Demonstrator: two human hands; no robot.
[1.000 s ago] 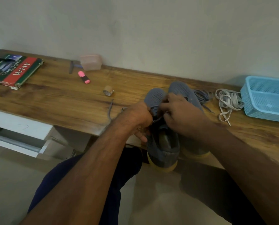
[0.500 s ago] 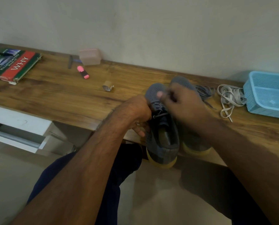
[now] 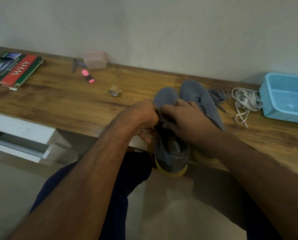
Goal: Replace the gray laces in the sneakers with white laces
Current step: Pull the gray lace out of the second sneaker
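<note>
Two gray sneakers with yellow soles stand side by side at the desk's near edge, heels toward me. My left hand (image 3: pixel 141 116) curls round the left side of the left sneaker (image 3: pixel 169 153) at its lacing. My right hand (image 3: pixel 184 118) lies over the same shoe's tongue, fingers pinching the gray lace there; the lace itself is mostly hidden between my hands. The right sneaker (image 3: pixel 200 99) shows bare eyelets. A loose gray lace (image 3: pixel 215 96) lies bunched just right of it. The white laces (image 3: pixel 245 103) lie in a tangle further right.
A blue plastic basket (image 3: pixel 287 97) stands at the right end of the wooden desk (image 3: pixel 66 101). A book (image 3: pixel 14 70), a pink box (image 3: pixel 95 59), a pink highlighter (image 3: pixel 87 76) and a small tape roll (image 3: pixel 113 90) lie to the left. A white drawer sits under the desk.
My right hand rose with its fingers lifted half a second ago and has come back down onto the left sneaker's lacing. My left hand stays at the shoe's side.
</note>
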